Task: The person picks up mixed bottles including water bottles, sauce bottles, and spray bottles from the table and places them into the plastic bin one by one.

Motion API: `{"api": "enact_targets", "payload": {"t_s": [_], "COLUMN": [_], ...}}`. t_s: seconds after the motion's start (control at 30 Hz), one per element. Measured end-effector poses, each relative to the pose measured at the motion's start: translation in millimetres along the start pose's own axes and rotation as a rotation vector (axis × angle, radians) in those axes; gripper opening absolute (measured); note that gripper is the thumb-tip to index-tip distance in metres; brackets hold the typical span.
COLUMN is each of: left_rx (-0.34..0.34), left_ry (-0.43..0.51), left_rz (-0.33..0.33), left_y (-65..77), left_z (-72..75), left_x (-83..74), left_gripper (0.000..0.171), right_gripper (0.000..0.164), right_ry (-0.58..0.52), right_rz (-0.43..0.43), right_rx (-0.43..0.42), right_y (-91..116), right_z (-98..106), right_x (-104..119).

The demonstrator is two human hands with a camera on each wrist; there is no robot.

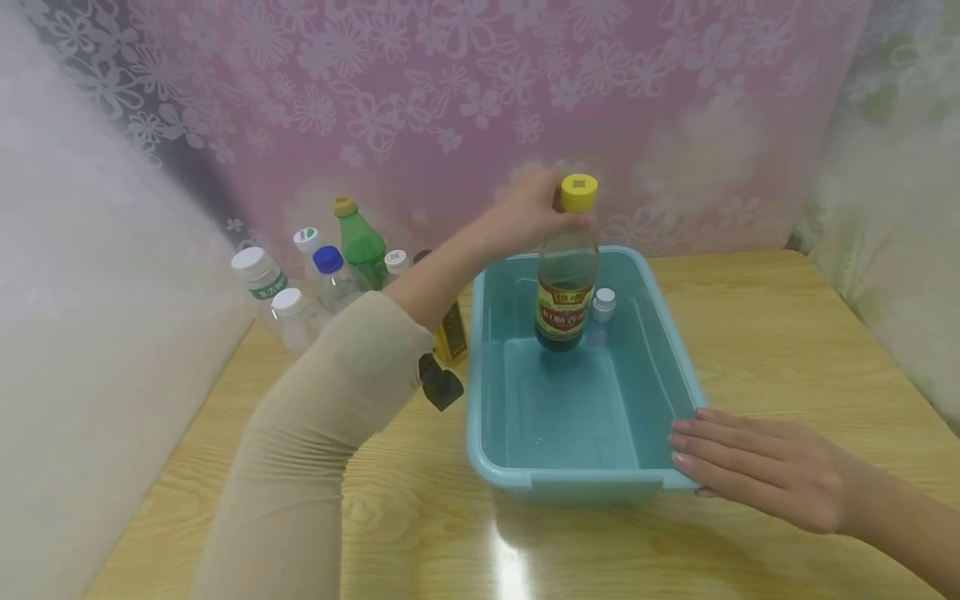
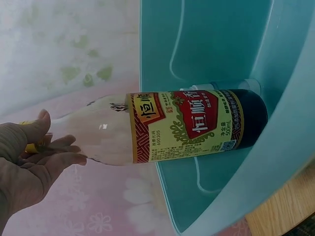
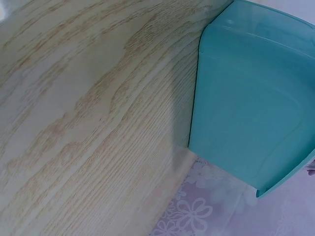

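My left hand (image 1: 528, 212) grips a vinegar bottle (image 1: 564, 312) by its neck, just under the yellow cap. Its red and yellow label and dark liquid show clearly in the left wrist view. The bottle is upright, its lower part inside a blue-green plastic bin (image 1: 592, 479). Behind it in the bin stands a small clear bottle (image 1: 603, 302) with a white cap. Straight fingers of my right hand (image 1: 772, 467) rest on the bin's near right corner. In the right wrist view only the bin's outer wall (image 3: 251, 98) and the table show, not the hand.
Left of the bin stand several bottles: a green one (image 1: 363, 246), one with a blue cap (image 1: 328, 260), white-capped ones (image 1: 258, 271), and one with golden liquid (image 1: 452, 333), partly behind my left forearm. A wooden table (image 1: 787, 333) carries everything, against a flowered pink backdrop (image 1: 487, 92).
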State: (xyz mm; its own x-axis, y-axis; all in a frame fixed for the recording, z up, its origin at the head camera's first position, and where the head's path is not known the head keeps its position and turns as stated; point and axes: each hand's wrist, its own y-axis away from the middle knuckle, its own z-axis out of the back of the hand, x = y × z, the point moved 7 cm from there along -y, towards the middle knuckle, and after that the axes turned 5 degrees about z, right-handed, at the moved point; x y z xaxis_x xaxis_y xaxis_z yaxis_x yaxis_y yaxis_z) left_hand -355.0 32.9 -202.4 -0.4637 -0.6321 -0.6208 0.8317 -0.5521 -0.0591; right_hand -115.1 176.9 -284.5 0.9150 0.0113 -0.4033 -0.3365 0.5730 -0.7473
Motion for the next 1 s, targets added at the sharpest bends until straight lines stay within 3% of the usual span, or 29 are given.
{"api": "enact_targets", "payload": {"t_s": [0.4, 0.83, 1.0], "left_rx": [-0.017, -0.028, -0.029], "left_ry": [-0.056, -0.028, -0.012], "left_rz": [-0.067, -0.087, 0.004], "left_y": [0.2, -2.3, -4.1], "left_z": [-11.8, -25.8, -23.6], "left_x": [6.9, 22.9, 35.1], "left_gripper": [0.028, 0.029, 0.043], "right_gripper": [0.027, 0.029, 0.029], "right_ry": [0.025, -0.033, -0.060], "right_rz": [0.021, 0.003, 0.010], "right_rx": [-0.025, 0.014, 0.009], "right_y": [-0.9, 1.2, 1.4], "right_z": [0.1, -1.0, -1.0], "right_x": [1.5, 1.8, 0.5]}}
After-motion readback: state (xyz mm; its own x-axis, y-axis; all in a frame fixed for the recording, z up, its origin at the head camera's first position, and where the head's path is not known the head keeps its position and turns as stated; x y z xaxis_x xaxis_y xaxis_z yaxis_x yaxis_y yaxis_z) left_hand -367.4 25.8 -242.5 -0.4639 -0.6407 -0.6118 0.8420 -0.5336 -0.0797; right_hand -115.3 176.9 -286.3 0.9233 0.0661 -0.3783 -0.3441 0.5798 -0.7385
